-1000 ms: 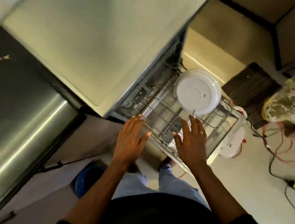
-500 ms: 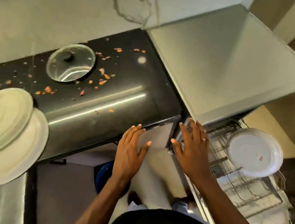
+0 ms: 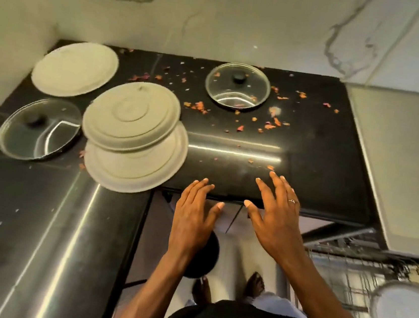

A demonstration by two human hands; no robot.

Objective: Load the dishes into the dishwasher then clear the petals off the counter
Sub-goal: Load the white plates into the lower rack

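On the black counter (image 3: 309,155) lie two stacked white plates (image 3: 133,123), a third white plate (image 3: 75,68) at the back left, and two glass lids, one lid (image 3: 39,128) at the left and one lid (image 3: 237,85) at the back. Orange-pink petals (image 3: 270,125) are scattered around the back lid. My left hand (image 3: 193,215) and my right hand (image 3: 275,214) hover at the counter's front edge, fingers spread, holding nothing. A white plate (image 3: 405,317) stands in the pulled-out dishwasher rack (image 3: 347,276) at the lower right.
The dishwasher's steel top (image 3: 407,170) adjoins the counter on the right. A marble wall (image 3: 220,15) backs the counter. A dark round container (image 3: 204,256) sits on the floor under my hands, near my feet.
My view has swung left from the dishwasher rack to the counter. Both hands left the rack and now hover at the counter's front edge, still open.
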